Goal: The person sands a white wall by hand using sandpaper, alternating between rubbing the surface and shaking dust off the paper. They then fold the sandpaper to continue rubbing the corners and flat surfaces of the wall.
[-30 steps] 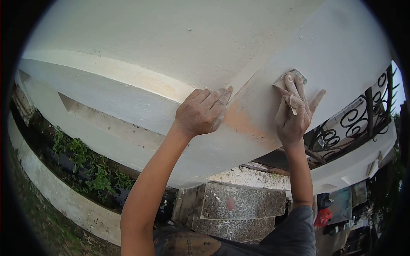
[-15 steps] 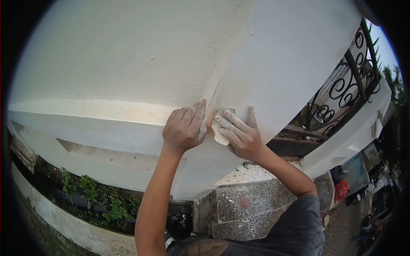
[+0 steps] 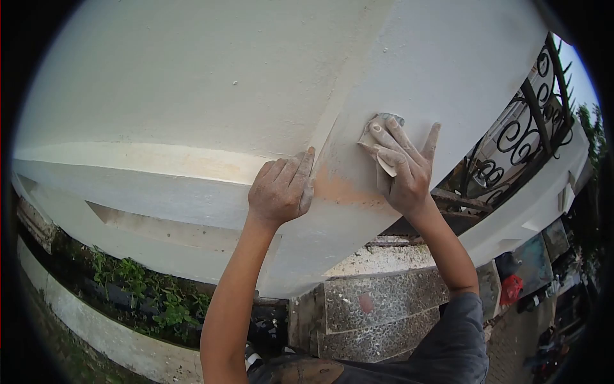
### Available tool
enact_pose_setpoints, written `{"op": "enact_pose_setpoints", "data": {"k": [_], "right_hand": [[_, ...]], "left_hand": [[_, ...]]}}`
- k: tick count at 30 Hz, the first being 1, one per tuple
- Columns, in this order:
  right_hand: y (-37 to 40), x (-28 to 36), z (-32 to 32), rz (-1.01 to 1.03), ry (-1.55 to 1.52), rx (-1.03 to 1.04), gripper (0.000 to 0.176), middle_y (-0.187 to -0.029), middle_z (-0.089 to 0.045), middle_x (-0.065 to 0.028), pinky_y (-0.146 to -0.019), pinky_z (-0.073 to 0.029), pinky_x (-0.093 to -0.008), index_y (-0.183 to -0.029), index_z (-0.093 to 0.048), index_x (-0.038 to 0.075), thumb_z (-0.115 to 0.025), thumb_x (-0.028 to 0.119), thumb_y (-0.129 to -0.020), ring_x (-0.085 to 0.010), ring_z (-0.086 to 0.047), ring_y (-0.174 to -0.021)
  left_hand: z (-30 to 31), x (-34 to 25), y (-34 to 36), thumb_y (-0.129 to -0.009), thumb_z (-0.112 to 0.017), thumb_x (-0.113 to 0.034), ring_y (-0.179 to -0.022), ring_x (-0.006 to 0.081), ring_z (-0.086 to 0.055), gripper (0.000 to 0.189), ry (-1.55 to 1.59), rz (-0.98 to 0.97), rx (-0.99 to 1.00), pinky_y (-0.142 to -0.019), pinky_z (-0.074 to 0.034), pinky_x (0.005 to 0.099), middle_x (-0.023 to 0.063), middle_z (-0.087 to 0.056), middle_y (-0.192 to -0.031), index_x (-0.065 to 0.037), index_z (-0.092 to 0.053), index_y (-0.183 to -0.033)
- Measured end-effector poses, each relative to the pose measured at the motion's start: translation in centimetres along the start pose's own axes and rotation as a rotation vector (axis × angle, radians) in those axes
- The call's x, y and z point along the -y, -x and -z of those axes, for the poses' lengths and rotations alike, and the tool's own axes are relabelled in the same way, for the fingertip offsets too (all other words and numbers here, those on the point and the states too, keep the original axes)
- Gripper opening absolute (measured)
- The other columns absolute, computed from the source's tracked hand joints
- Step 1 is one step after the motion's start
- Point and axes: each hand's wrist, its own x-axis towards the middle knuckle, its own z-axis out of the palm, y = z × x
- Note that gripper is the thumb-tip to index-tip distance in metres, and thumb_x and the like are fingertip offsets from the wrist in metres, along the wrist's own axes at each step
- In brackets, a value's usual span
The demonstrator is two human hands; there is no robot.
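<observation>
My right hand (image 3: 403,163) is on the pale wall (image 3: 409,83) right of the raised corner edge. Its fingers press a folded, dusty piece of sandpaper (image 3: 368,135) to the surface, the little finger spread away. White powder coats the fingers. My left hand (image 3: 280,187) rests against the corner edge (image 3: 323,131), fingers laid together on the wall and index finger stretched along the edge; nothing shows in it. Between the hands lies an orange-brown worn patch (image 3: 345,191) on the wall.
A ledge (image 3: 160,160) runs left from the corner. Black scrolled ironwork (image 3: 511,137) stands to the right. Below are a speckled stone step (image 3: 384,304) and green plants (image 3: 153,297) in a dark channel. A red bag (image 3: 511,290) lies farther right.
My right hand has moved up and right across the wall with the sandpaper, uncovering the orange-brown patch. My left hand stays at the corner edge, nearly unmoved.
</observation>
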Motion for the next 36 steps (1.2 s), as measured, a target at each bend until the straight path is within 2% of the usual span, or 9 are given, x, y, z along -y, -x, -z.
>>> {"op": "enact_pose_setpoints", "data": {"k": [2,5,7,13,17,22,26,32,36], "right_hand": [[-0.4,-0.5,-0.6,-0.066,-0.082,-0.121,0.02,-0.119,-0.063,-0.0044,-0.105,-0.014,-0.0668,-0.093,-0.058,0.013,-0.066,0.009,-0.076,-0.0211,-0.052,-0.121],[4.6,4.0,-2.0,0.005,-0.171,0.256,0.02,-0.117,-0.064,-0.0013,-0.105,-0.014,-0.067,-0.093,-0.061,0.015,-0.066,0.009,-0.074,-0.0181,-0.051,-0.122],[4.3,3.3,-2.0,0.126,-0.113,0.244,0.018,-0.118,-0.063,0.0003,-0.105,-0.015,-0.067,-0.095,-0.06,0.015,-0.063,0.009,-0.077,-0.0167,-0.052,-0.121],[-0.3,1.0,-1.0,-0.113,-0.026,-0.147,0.013,-0.116,-0.064,-0.0091,-0.105,-0.01,-0.067,-0.094,-0.056,0.011,-0.061,0.008,-0.081,-0.03,-0.052,-0.12],[5.0,3.4,-2.4,0.108,-0.15,0.288,0.016,-0.117,-0.064,-0.0051,-0.104,-0.012,-0.0679,-0.094,-0.057,0.012,-0.064,0.009,-0.08,-0.0223,-0.054,-0.119],[-0.1,-0.1,-1.3,-0.068,0.01,-0.163,0.016,-0.115,-0.065,-0.0058,-0.105,-0.016,-0.0657,-0.095,-0.057,0.011,-0.061,0.006,-0.081,-0.0232,-0.055,-0.118],[4.4,3.7,-2.6,0.006,-0.146,0.161,0.018,-0.118,-0.063,-0.0038,-0.106,-0.007,-0.0671,-0.094,-0.057,0.014,-0.062,0.005,-0.079,-0.022,-0.053,-0.12],[-2.2,-1.9,-0.8,-0.065,0.016,-0.233,0.013,-0.114,-0.065,-0.0121,-0.106,-0.012,-0.0641,-0.092,-0.054,0.009,-0.06,0.002,-0.082,-0.0289,-0.052,-0.121],[1.3,3.4,-1.5,0.042,-0.105,0.118,0.01,-0.117,-0.064,-0.0101,-0.107,-0.011,-0.0634,-0.09,-0.054,0.009,-0.061,0.009,-0.083,-0.0272,-0.05,-0.123]], "left_hand": [[0.1,-0.2,0.0,-0.075,-0.055,-0.013,-0.073,0.0221,-0.061,0.042,0.012,0.004,0.015,-0.066,-0.048,0.0323,0.013,-0.065,-0.094,0.005,-0.059,-0.113],[0.3,-0.1,0.0,-0.076,-0.055,-0.014,-0.074,0.022,-0.061,0.043,0.014,0.011,0.027,-0.067,-0.048,0.0326,0.0126,-0.064,-0.094,0.004,-0.059,-0.114],[0.3,0.1,0.0,-0.075,-0.055,-0.014,-0.075,0.0214,-0.061,0.045,0.005,0.01,0.031,-0.067,-0.048,0.0324,0.0119,-0.064,-0.095,0.003,-0.058,-0.116],[-0.1,0.1,0.4,-0.075,-0.055,-0.016,-0.075,0.0209,-0.06,0.046,0.001,0.006,0.013,-0.067,-0.048,0.0324,0.011,-0.064,-0.095,0.002,-0.058,-0.117],[0.4,-0.1,0.2,-0.077,-0.053,-0.014,-0.075,0.0217,-0.061,0.042,0.011,0.031,0.052,-0.068,-0.049,0.033,0.0113,-0.065,-0.093,0.003,-0.059,-0.115],[0.0,-0.1,0.5,-0.076,-0.054,-0.014,-0.075,0.0216,-0.061,0.044,0.012,0.018,0.038,-0.068,-0.049,0.033,0.0114,-0.065,-0.092,0.003,-0.059,-0.116],[0.2,0.0,0.4,-0.076,-0.054,-0.013,-0.075,0.0216,-0.061,0.044,0.027,0.026,0.043,-0.068,-0.049,0.0326,0.0116,-0.065,-0.093,0.003,-0.059,-0.116],[0.0,0.3,0.6,-0.072,-0.055,-0.011,-0.074,0.0208,-0.061,0.046,0.022,0.006,0.019,-0.067,-0.048,0.0314,0.0116,-0.065,-0.093,0.003,-0.059,-0.116],[-0.2,0.3,0.6,-0.07,-0.053,-0.005,-0.074,0.0211,-0.061,0.047,0.025,0.036,-0.034,-0.067,-0.048,0.0312,0.0107,-0.066,-0.089,0.002,-0.059,-0.116]]}}
